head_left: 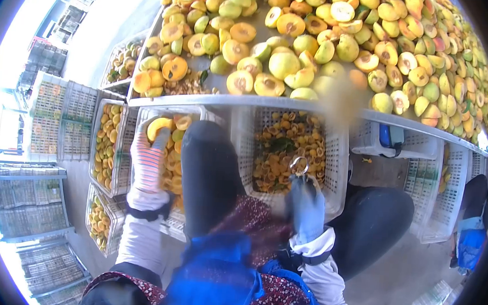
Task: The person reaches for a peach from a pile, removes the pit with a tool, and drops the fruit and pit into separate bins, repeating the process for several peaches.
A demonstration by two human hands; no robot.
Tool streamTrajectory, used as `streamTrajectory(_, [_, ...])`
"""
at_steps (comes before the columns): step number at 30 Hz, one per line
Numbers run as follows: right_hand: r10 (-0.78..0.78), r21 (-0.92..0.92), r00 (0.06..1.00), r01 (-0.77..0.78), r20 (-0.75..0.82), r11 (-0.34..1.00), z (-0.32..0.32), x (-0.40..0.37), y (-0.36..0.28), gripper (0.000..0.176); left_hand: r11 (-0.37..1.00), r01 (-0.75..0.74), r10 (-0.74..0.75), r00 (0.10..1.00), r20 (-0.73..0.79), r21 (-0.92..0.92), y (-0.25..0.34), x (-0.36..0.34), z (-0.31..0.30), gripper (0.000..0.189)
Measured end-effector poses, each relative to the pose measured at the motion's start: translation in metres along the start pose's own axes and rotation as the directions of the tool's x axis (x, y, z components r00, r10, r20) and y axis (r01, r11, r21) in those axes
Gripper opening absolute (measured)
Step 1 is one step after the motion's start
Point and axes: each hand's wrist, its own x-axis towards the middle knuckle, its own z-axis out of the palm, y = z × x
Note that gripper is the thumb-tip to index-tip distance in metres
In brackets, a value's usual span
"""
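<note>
My left hand, in a striped glove, is closed on a yellow peach half over a white crate of peach pieces on the left. In a blue-grey glove, my right hand grips a pitting tool; its metal ring shows above the fingers, while the handle is hidden. That hand is over the front part of a middle crate holding small orange-brown scraps and some dark leaves. A blurred yellow-brown shape, too smeared to name, is at the table's edge.
A metal-rimmed table heaped with cut and whole peaches spans the top. More filled crates stand at left, with stacked crates beyond. On the right are a blue object, white crates and another person.
</note>
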Motion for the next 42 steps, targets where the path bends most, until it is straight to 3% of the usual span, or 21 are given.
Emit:
streamTrajectory(1, [0.033, 0.029, 0.999, -0.034, 0.014, 0.999, 0.0, 0.001, -0.002, 0.016, 0.719, -0.228, 0.223, 0.97, 0.093, 0.656, -0.005, 0.012, -0.021, 0.046])
streamTrajectory(2, [0.067, 0.056, 0.997, -0.068, 0.029, 0.996, 0.001, 0.002, -0.003, 0.015, 0.033, -0.323, 0.314, 0.902, 0.297, 0.946, -0.007, 0.019, -0.036, 0.044])
streamTrajectory(3, [0.008, -0.055, 0.998, -0.005, 0.059, 0.998, -0.001, 0.005, 0.001, 0.015, 0.055, -0.317, 0.256, 0.921, 0.294, 0.947, -0.01, 0.024, -0.037, 0.038])
streamTrajectory(6, [-0.141, -0.306, 0.986, 0.162, 0.092, 0.938, 0.006, 0.01, 0.005, 0.014, 0.805, -0.129, -0.009, 0.973, 0.23, 0.58, 0.031, 0.024, 0.023, 0.04])
streamTrajectory(8, [-0.138, -0.094, 0.99, 0.14, 0.03, 0.986, 0.02, 0.012, -0.001, 0.014, 0.741, -0.282, 0.076, 0.937, 0.341, 0.61, 0.031, 0.04, 0.071, 0.042])
streamTrajectory(10, [-0.06, -0.117, 0.998, 0.061, 0.01, 0.991, 0.017, 0.009, -0.009, 0.013, 0.554, -0.431, 0.189, 0.899, 0.396, 0.712, 0.043, 0.062, 0.119, 0.042])
streamTrajectory(12, [-0.16, -0.286, 0.987, 0.157, 0.015, 0.945, 0.007, 0.012, 0.0, 0.013, 0.543, -0.357, -0.037, 0.894, 0.447, 0.76, 0.037, 0.093, 0.154, 0.045])
streamTrajectory(15, [-0.339, -0.568, 0.94, 0.29, 0.02, 0.77, -0.004, 0.018, 0.011, 0.014, 0.615, -0.504, -0.166, 0.668, 0.725, 0.606, 0.009, 0.141, 0.167, 0.037])
streamTrajectory(17, [-0.281, -0.414, 0.958, 0.234, -0.055, 0.88, -0.003, 0.02, 0.013, 0.017, 0.658, -0.466, -0.01, 0.78, 0.626, 0.591, 0.032, 0.114, 0.159, 0.035])
streamTrajectory(18, [-0.172, -0.161, 0.981, 0.155, -0.095, 0.975, 0.001, 0.021, 0.013, 0.018, 0.681, -0.449, 0.067, 0.825, 0.561, 0.579, 0.043, 0.097, 0.153, 0.034])
streamTrajectory(20, [-0.06, 0.054, 0.994, 0.065, -0.092, 0.996, 0.002, 0.022, 0.007, 0.021, 0.866, -0.361, 0.188, 0.876, 0.444, 0.346, 0.045, 0.071, 0.143, 0.03])
streamTrajectory(22, [-0.07, -0.046, 0.996, 0.068, -0.053, 0.997, 0.005, 0.014, -0.009, 0.022, 0.951, -0.269, 0.191, 0.898, 0.396, 0.151, 0.052, 0.034, 0.14, 0.03])
streamTrajectory(24, [-0.121, -0.114, 0.992, 0.116, -0.038, 0.987, 0.018, 0.009, -0.023, 0.021, 0.997, 0.049, -0.027, 0.936, 0.351, -0.052, 0.049, 0.002, 0.144, 0.032])
streamTrajectory(25, [-0.228, -0.243, 0.974, 0.224, 0.011, 0.944, 0.021, 0.01, -0.027, 0.02, 0.998, -0.054, 0.035, 0.921, 0.388, 0.038, 0.041, -0.004, 0.142, 0.034])
streamTrajectory(26, [-0.334, -0.366, 0.941, 0.332, 0.06, 0.869, 0.024, 0.012, -0.03, 0.019, 0.961, 0.187, -0.081, 0.895, 0.439, -0.204, 0.041, -0.02, 0.143, 0.031])
streamTrajectory(28, [-0.43, -0.444, 0.895, 0.434, 0.117, 0.784, 0.03, 0.012, -0.027, 0.02, 0.856, 0.446, -0.236, 0.787, 0.57, -0.263, 0.059, -0.042, 0.142, 0.029])
streamTrajectory(29, [-0.426, -0.417, 0.896, 0.438, 0.126, 0.797, 0.033, 0.011, -0.02, 0.022, 0.838, 0.482, -0.256, 0.761, 0.597, -0.256, 0.058, -0.051, 0.142, 0.028])
streamTrajectory(32, [-0.39, -0.723, 0.902, 0.392, 0.182, 0.569, 0.03, 0.002, -0.037, 0.022, 0.771, 0.553, -0.264, 0.729, 0.631, -0.317, 0.049, -0.068, 0.147, 0.034])
streamTrajectory(35, [-0.436, -0.706, 0.882, 0.425, 0.181, 0.567, 0.024, -0.001, -0.015, 0.025, 0.67, 0.672, -0.367, 0.67, 0.645, -0.317, 0.042, -0.077, 0.146, 0.045])
streamTrajectory(39, [-0.443, -0.757, 0.862, 0.457, 0.248, 0.467, 0.026, -0.007, -0.016, 0.03, 0.643, 0.706, -0.429, 0.654, 0.624, -0.298, 0.051, -0.081, 0.141, 0.034])
streamTrajectory(42, [-0.324, -0.576, 0.938, 0.333, 0.123, 0.747, 0.033, -0.014, -0.014, 0.03, 0.696, 0.61, -0.322, 0.736, 0.595, -0.379, 0.055, -0.089, 0.144, 0.03])
